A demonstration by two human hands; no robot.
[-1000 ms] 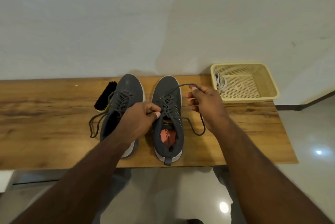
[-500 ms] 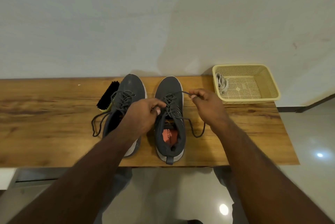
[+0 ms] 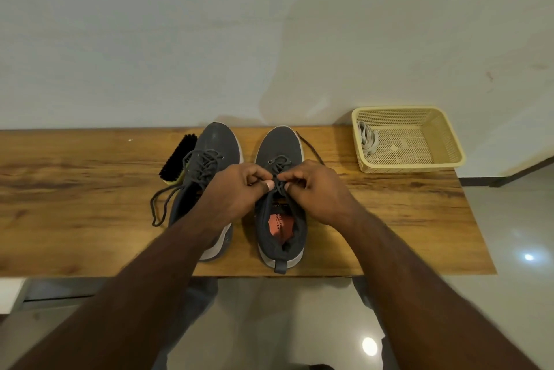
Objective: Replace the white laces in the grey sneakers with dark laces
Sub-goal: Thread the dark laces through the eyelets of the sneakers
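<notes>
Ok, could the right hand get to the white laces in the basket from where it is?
Probably yes: the white laces lie uncovered in the open basket, with bare table between. But the right hand is pinching the dark lace, so it must let go first.

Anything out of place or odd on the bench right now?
Only minor things: the left sneaker's dark lace ends trail loose across the bench, untied, and a brush lies wedged against that sneaker. Nothing spilled or damaged.
</notes>
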